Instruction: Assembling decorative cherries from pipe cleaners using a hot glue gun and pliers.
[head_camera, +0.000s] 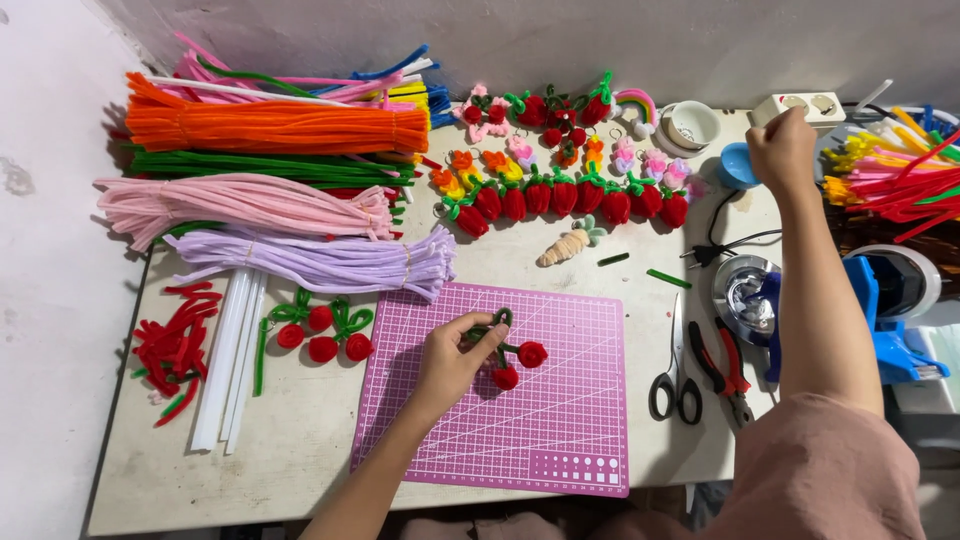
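Surface: white table (300, 460) against a pale wall, pink cutting mat (560, 440) at the near edge.
Left hand (450, 360): on the mat, fingers pinching the green stem of a cherry pair (515, 360).
Beside mat: scissors (675, 385), red pliers (725, 365), loose cherries (325, 335) to the left.
Middle: purple stems (320, 262), pink stems (240, 202), strawberry row (570, 198).
Right hand (785, 150): far back, curled closed by a blue cup (738, 165); contents hidden.

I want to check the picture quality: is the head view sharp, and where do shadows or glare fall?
Head view: evenly lit and mostly sharp; the left hand throws a soft shadow on the pink cutting mat; glare sits on the shiny tape dispenser; straight table edges lean outward, a wide-lens distortion.
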